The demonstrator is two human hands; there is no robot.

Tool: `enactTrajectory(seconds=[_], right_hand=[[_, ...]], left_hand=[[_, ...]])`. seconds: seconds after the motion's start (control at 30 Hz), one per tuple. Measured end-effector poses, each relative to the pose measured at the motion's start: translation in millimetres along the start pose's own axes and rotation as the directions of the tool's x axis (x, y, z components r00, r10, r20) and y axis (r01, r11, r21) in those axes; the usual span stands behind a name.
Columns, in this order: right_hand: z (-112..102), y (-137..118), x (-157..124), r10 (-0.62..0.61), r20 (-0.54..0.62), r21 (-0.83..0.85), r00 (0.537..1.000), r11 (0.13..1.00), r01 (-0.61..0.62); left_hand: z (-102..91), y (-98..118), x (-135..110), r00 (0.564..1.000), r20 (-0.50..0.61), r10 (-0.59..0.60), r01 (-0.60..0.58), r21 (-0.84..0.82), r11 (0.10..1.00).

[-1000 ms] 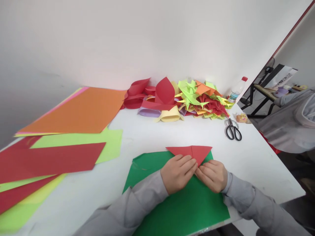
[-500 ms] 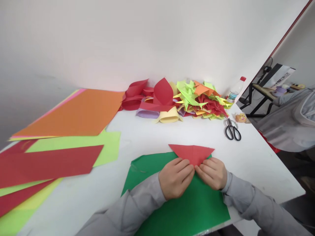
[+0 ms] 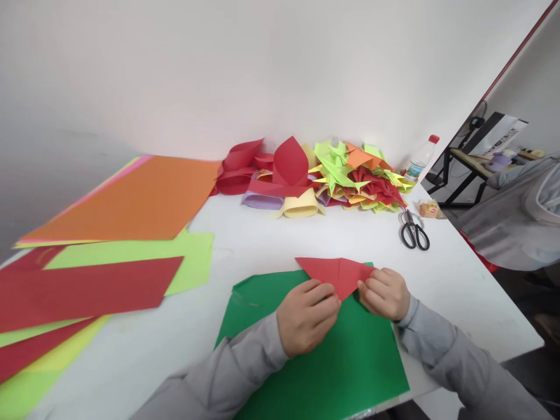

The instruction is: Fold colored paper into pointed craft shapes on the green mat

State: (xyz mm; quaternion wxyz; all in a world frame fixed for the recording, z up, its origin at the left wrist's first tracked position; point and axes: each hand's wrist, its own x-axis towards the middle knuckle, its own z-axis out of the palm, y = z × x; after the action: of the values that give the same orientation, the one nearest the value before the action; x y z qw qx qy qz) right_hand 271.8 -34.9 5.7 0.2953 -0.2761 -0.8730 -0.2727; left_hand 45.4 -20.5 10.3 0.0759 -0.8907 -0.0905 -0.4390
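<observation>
A red paper folded into a triangle (image 3: pixel 340 272) is held between both hands over a green sheet (image 3: pixel 350 361). Its long edge faces away from me and a crease runs down its middle. My left hand (image 3: pixel 308 315) is closed on the paper near the lower point, fingers bent. At the right corner, my right hand (image 3: pixel 385 293) pinches the paper's edge. The fingers hide parts of the lower edges and the right corner.
Orange sheets (image 3: pixel 131 201) and red paper (image 3: pixel 87 286) lie on the left. Behind are rolled red paper shapes (image 3: pixel 291 166), a heap of folded colored paper (image 3: pixel 343 169), scissors (image 3: pixel 415 230), a bottle (image 3: pixel 420 158) and a small packet (image 3: pixel 429 210). A person in grey (image 3: pixel 507 216) is at the right.
My right hand has moved right and slightly up, from the lower point to the right corner of the triangle. My left hand has shifted slightly left, keeping its hold.
</observation>
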Motion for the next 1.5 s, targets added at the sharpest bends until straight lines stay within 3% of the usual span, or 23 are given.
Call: enactTrajectory(seconds=[0.27,0.4,0.47,0.57,0.67,0.73,0.77,0.8,0.87,0.93,0.97,1.03,1.13,1.23,1.4,1.47,1.5], right_hand=[[-1.6,34.6,-13.1,0.108,0.042,-0.117,0.993,0.988,-0.103],[2.3,42.0,-19.7,0.207,0.052,-0.003,0.977,0.978,-0.207],[3.5,46.0,-23.9,0.364,0.055,0.118,0.93,0.922,-0.368],[3.3,52.0,-28.8,0.586,0.024,0.226,0.81,0.786,-0.575],[2.9,51.7,-27.4,0.697,-0.012,0.278,0.717,0.691,-0.667],[3.8,47.0,-22.0,0.744,0.043,0.347,0.666,0.614,-0.709],[4.3,44.3,-18.6,0.761,0.116,0.408,0.638,0.549,-0.729],[4.6,42.0,-15.1,0.771,0.238,0.499,0.591,0.425,-0.755],[4.2,39.8,-9.4,0.684,0.576,0.632,0.448,-0.026,-0.774],[1.8,41.1,-6.5,0.484,0.801,0.566,0.352,-0.418,-0.711],[0.0,42.6,-6.0,0.404,0.852,0.514,0.334,-0.52,-0.682],[-4.2,45.6,-6.2,0.293,0.898,0.44,0.328,-0.616,-0.653],[-9.7,47.1,-6.0,0.159,0.926,0.362,0.343,-0.637,-0.681],[-10.9,43.8,-3.0,0.089,0.947,0.299,0.31,-0.6,-0.742],[-3.0,33.7,1.2,0.322,0.908,0.417,0.269,-0.617,-0.667],[0.4,30.1,1.4,0.411,0.87,0.484,0.272,-0.612,-0.625],[1.6,28.4,1.4,0.441,0.854,0.509,0.275,-0.603,-0.614]], left_hand=[[-14.6,-11.6,3.0,0.995,-0.094,-0.03,0.034,0.044,0.998],[-15.0,-12.7,0.4,0.997,-0.072,-0.002,0.004,0.036,0.999],[-15.6,-12.8,-0.2,0.998,-0.065,0.016,-0.014,0.029,0.999],[-18.6,-12.2,0.4,0.996,-0.085,0.02,-0.015,0.054,0.998],[-21.3,-8.8,1.0,0.996,-0.08,0.042,-0.038,0.049,0.998],[-21.4,-4.2,0.4,0.996,-0.041,0.076,-0.075,0.02,0.997],[-20.9,-1.5,0.0,0.995,-0.029,0.098,-0.098,0.008,0.995],[-20.1,1.4,-0.3,0.993,-0.024,0.118,-0.118,-0.001,0.993],[-18.0,7.4,-0.5,0.991,-0.021,0.129,-0.129,-0.011,0.992],[-15.4,13.1,0.2,0.992,-0.033,0.121,-0.122,-0.036,0.992],[-14.0,15.9,0.7,0.991,-0.039,0.126,-0.129,-0.056,0.99],[-11.2,21.2,1.7,0.988,-0.044,0.147,-0.151,-0.096,0.984],[-7.5,26.5,3.4,0.988,0.013,0.155,-0.152,-0.128,0.98],[-5.5,23.8,5.9,0.993,0.043,0.11,-0.102,-0.153,0.983],[-3.1,5.5,5.6,0.984,-0.106,-0.142,0.136,-0.057,0.989],[-0.8,0.4,2.0,0.926,-0.143,-0.349,0.337,-0.099,0.936],[0.8,-0.9,0.1,0.868,-0.137,-0.477,0.452,-0.176,0.874]])
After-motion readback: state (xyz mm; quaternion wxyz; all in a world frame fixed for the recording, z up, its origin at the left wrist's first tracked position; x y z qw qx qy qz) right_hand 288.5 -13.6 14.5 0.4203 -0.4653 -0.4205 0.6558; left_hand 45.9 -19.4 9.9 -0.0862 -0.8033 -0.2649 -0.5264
